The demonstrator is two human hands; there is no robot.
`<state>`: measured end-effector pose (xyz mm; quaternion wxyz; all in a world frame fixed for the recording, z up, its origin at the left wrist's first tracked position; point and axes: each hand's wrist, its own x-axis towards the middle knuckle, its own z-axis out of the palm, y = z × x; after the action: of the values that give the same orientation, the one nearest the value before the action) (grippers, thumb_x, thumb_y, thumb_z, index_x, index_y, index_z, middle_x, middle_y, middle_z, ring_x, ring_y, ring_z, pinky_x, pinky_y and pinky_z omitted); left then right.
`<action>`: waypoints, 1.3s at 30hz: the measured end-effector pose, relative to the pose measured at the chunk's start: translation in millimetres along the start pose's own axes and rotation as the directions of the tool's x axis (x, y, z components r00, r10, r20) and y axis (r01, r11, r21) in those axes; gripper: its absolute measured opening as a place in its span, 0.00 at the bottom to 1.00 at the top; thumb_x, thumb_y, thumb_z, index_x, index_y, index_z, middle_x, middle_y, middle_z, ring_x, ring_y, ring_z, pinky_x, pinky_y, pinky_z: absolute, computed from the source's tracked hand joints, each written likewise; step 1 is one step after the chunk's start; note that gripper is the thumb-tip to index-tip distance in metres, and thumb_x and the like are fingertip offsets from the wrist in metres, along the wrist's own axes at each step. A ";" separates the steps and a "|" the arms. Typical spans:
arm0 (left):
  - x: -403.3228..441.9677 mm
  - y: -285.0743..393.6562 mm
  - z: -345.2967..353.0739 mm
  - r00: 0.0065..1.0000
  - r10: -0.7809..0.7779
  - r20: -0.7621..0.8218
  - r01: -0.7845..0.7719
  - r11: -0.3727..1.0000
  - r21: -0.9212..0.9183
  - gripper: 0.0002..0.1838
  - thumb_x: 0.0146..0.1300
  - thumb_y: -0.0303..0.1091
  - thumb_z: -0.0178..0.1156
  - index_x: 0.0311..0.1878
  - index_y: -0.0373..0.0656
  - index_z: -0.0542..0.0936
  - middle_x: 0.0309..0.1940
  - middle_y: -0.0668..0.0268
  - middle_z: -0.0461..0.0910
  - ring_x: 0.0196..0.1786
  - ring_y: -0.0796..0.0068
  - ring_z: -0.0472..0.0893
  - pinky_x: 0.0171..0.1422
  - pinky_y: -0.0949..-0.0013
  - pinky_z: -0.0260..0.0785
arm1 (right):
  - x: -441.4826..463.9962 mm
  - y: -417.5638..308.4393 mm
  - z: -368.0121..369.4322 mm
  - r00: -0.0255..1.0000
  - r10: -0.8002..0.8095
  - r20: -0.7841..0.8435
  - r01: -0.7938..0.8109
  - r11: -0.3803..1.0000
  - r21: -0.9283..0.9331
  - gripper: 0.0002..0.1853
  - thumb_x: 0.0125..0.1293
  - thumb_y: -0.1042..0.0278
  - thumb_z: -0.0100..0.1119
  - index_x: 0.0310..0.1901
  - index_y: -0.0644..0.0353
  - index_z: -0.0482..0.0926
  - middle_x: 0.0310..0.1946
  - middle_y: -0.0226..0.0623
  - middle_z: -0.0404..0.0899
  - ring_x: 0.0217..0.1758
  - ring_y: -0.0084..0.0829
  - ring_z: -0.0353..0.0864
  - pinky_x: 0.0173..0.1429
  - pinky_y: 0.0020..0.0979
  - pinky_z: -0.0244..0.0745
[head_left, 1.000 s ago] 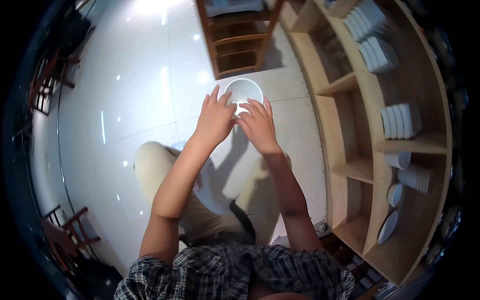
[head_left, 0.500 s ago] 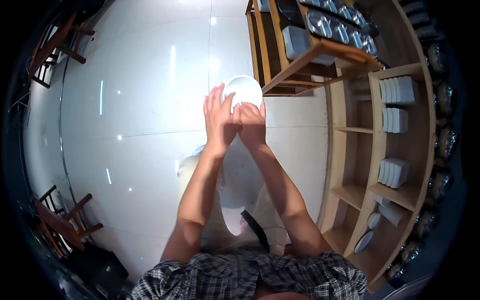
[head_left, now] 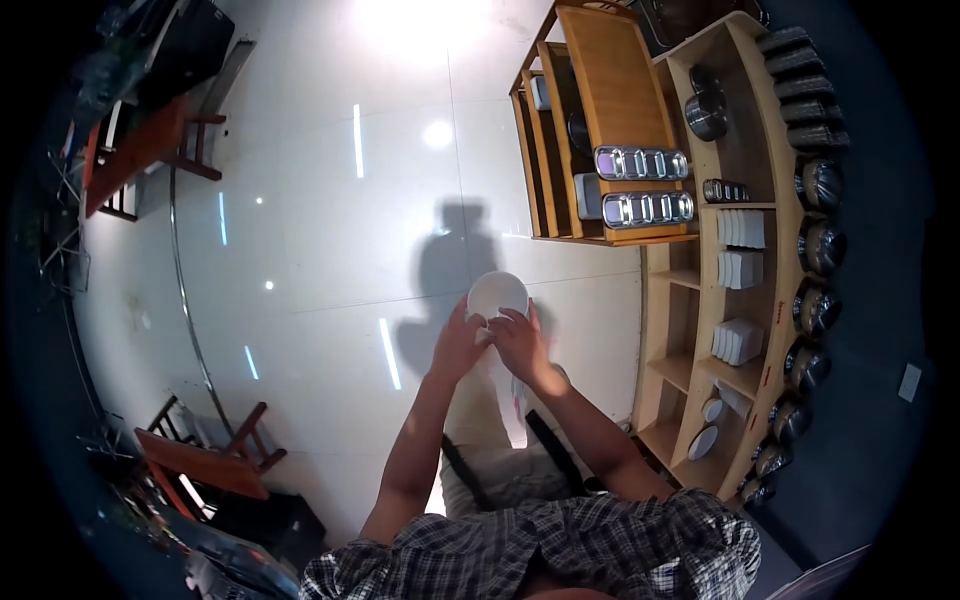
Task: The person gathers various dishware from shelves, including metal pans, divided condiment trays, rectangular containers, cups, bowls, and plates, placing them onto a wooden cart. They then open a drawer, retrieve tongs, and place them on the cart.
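Observation:
A round white bowl [head_left: 497,291] is held out in front of my body between both hands, its open side facing up toward me. My left hand [head_left: 459,345] wraps the bowl's near left side, and my right hand [head_left: 521,345] grips the near right side. The fingertips of both hands meet over the near rim. The fingers beneath the bowl are hidden. Below the hands hangs something pale with reddish marks [head_left: 517,405], which I cannot make out.
To the right stands a wooden cart [head_left: 620,85] with metal compartment trays [head_left: 648,210] on top. Beside it runs a low wooden shelf [head_left: 668,372] holding stacked white dishes [head_left: 737,341], with wrapped dark bowls [head_left: 820,245] along its outer edge. Reddish wooden chairs [head_left: 205,462] are at left on pale tiles.
My view has shifted, so the cart top and shelf show more fully. The bowl and both hands now appear lower in view, and both hands still hold the bowl.

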<state>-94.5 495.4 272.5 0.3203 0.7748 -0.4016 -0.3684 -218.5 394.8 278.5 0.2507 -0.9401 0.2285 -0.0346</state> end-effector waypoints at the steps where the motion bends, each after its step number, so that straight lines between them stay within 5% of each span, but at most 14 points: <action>1: 8.2 5.6 -15.8 1.000 0.005 0.012 -0.005 1.000 0.010 0.18 0.46 0.28 0.70 0.41 0.43 0.75 0.70 0.49 0.56 0.66 0.44 0.66 0.62 0.53 0.69 | 12.0 -5.6 -13.0 1.000 -0.010 0.017 0.009 1.000 0.016 0.09 0.56 0.67 0.57 0.39 0.53 0.82 0.44 0.30 0.82 0.60 0.35 0.73 0.71 0.56 0.53; 3: 30.7 11.3 -38.9 0.993 0.102 -0.064 -0.090 0.982 0.167 0.17 0.43 0.29 0.72 0.35 0.41 0.74 0.68 0.53 0.60 0.62 0.47 0.71 0.57 0.54 0.72 | 38.6 -9.5 -29.3 1.000 -0.007 -0.006 0.007 1.000 0.013 0.09 0.56 0.67 0.57 0.38 0.53 0.82 0.45 0.30 0.82 0.60 0.35 0.73 0.71 0.56 0.53; 6: 71.2 40.3 -80.4 0.990 0.126 -0.061 -0.114 0.979 0.170 0.15 0.43 0.30 0.71 0.34 0.40 0.75 0.66 0.50 0.64 0.61 0.49 0.72 0.58 0.55 0.70 | 77.9 -8.7 -51.3 1.000 0.003 -0.017 -0.003 1.000 0.006 0.08 0.57 0.68 0.57 0.38 0.55 0.82 0.51 0.36 0.79 0.63 0.40 0.70 0.71 0.56 0.52; 8: 105.0 57.5 -101.2 0.994 0.105 -0.040 -0.096 0.980 0.176 0.14 0.44 0.29 0.70 0.32 0.40 0.75 0.66 0.53 0.64 0.61 0.50 0.72 0.58 0.57 0.71 | 110.7 -13.1 -75.8 0.989 0.041 -0.143 -0.051 0.996 -0.072 0.08 0.57 0.68 0.58 0.37 0.57 0.82 0.57 0.41 0.74 0.66 0.46 0.66 0.71 0.55 0.52; 10: 135.6 68.9 -113.8 0.968 0.240 -0.076 -0.208 0.933 0.295 0.15 0.41 0.26 0.72 0.32 0.40 0.75 0.67 0.54 0.64 0.57 0.50 0.76 0.51 0.58 0.75 | 135.5 -10.4 -85.3 0.972 0.067 -0.225 -0.080 0.996 -0.050 0.07 0.58 0.67 0.59 0.36 0.58 0.82 0.62 0.44 0.67 0.69 0.51 0.60 0.71 0.55 0.53; 12: 166.8 75.7 -120.3 0.966 0.252 -0.054 -0.227 0.933 0.278 0.15 0.41 0.26 0.72 0.32 0.41 0.75 0.67 0.53 0.64 0.58 0.50 0.75 0.54 0.56 0.73 | 167.8 4.7 -98.7 0.954 0.217 -0.208 -0.216 0.976 0.029 0.06 0.59 0.66 0.60 0.35 0.57 0.82 0.64 0.42 0.66 0.71 0.51 0.56 0.71 0.56 0.53; 15: 221.6 86.5 -128.6 0.954 0.301 -0.005 -0.284 0.906 0.313 0.15 0.41 0.27 0.71 0.33 0.41 0.75 0.67 0.54 0.65 0.63 0.52 0.70 0.61 0.51 0.67 | 206.6 34.6 -105.1 0.963 0.253 -0.092 -0.259 0.964 -0.062 0.07 0.60 0.65 0.59 0.36 0.56 0.82 0.63 0.41 0.68 0.71 0.49 0.58 0.71 0.56 0.53; 17: 259.5 90.8 -133.1 0.947 0.320 0.033 -0.309 0.877 0.368 0.15 0.42 0.30 0.70 0.33 0.42 0.76 0.66 0.56 0.65 0.68 0.54 0.64 0.69 0.43 0.56 | 231.6 51.1 -104.7 0.952 0.265 -0.154 -0.279 0.957 -0.078 0.08 0.60 0.65 0.59 0.38 0.57 0.82 0.59 0.40 0.71 0.69 0.46 0.61 0.71 0.56 0.53; 21: 318.9 94.2 -144.4 0.920 0.368 0.138 -0.392 0.833 0.390 0.15 0.42 0.30 0.72 0.32 0.44 0.75 0.66 0.54 0.64 0.69 0.52 0.63 0.69 0.44 0.56 | 261.8 72.4 -94.8 0.927 0.241 -0.287 -0.278 0.956 -0.095 0.10 0.59 0.68 0.57 0.41 0.60 0.80 0.49 0.37 0.78 0.62 0.38 0.71 0.71 0.54 0.54; 25: 369.7 71.6 -147.8 0.868 0.423 0.260 -0.495 0.784 0.375 0.14 0.44 0.31 0.71 0.33 0.45 0.76 0.67 0.53 0.62 0.70 0.50 0.61 0.70 0.42 0.53 | 298.3 86.9 -70.7 0.885 0.384 -0.264 -0.406 0.913 -0.032 0.12 0.57 0.69 0.56 0.42 0.60 0.79 0.44 0.35 0.80 0.56 0.36 0.75 0.71 0.51 0.58; 28: 410.8 60.6 -148.0 0.838 0.418 0.350 -0.540 0.724 0.429 0.20 0.48 0.33 0.67 0.47 0.48 0.78 0.70 0.55 0.58 0.73 0.54 0.56 0.73 0.41 0.48 | 324.6 109.9 -47.8 0.790 0.391 -0.472 -0.452 0.892 -0.017 0.12 0.55 0.70 0.55 0.42 0.59 0.80 0.43 0.36 0.80 0.54 0.35 0.77 0.70 0.47 0.60; 31: 431.5 45.4 -164.2 0.738 0.376 0.560 -0.653 0.607 0.453 0.36 0.55 0.28 0.56 0.70 0.54 0.62 0.73 0.55 0.52 0.75 0.53 0.52 0.74 0.38 0.42 | 345.8 112.7 -23.7 0.723 0.517 -0.459 -0.599 0.799 -0.044 0.13 0.54 0.70 0.53 0.42 0.59 0.80 0.39 0.36 0.81 0.54 0.34 0.78 0.70 0.46 0.60; 35: 460.8 1.4 -162.2 0.646 0.400 0.650 -0.751 0.483 0.450 0.37 0.56 0.32 0.60 0.71 0.51 0.60 0.74 0.53 0.48 0.76 0.51 0.49 0.75 0.40 0.41 | 369.2 135.1 31.2 0.593 0.641 -0.487 -0.710 0.702 0.059 0.14 0.56 0.69 0.51 0.43 0.57 0.80 0.42 0.34 0.81 0.57 0.35 0.76 0.70 0.46 0.59; 39: 471.3 -48.4 -142.4 0.669 0.405 0.623 -0.719 0.566 0.404 0.35 0.56 0.28 0.54 0.70 0.50 0.62 0.72 0.54 0.52 0.74 0.51 0.53 0.74 0.38 0.42 | 374.1 159.6 82.6 0.504 0.664 -0.551 -0.743 0.659 0.115 0.14 0.56 0.70 0.52 0.44 0.56 0.80 0.42 0.33 0.81 0.57 0.34 0.75 0.69 0.45 0.58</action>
<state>233.4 142.2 160.9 0.0438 0.5455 -0.7953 -0.2606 64.7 142.2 110.2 0.1011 -0.7270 0.6544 -0.1818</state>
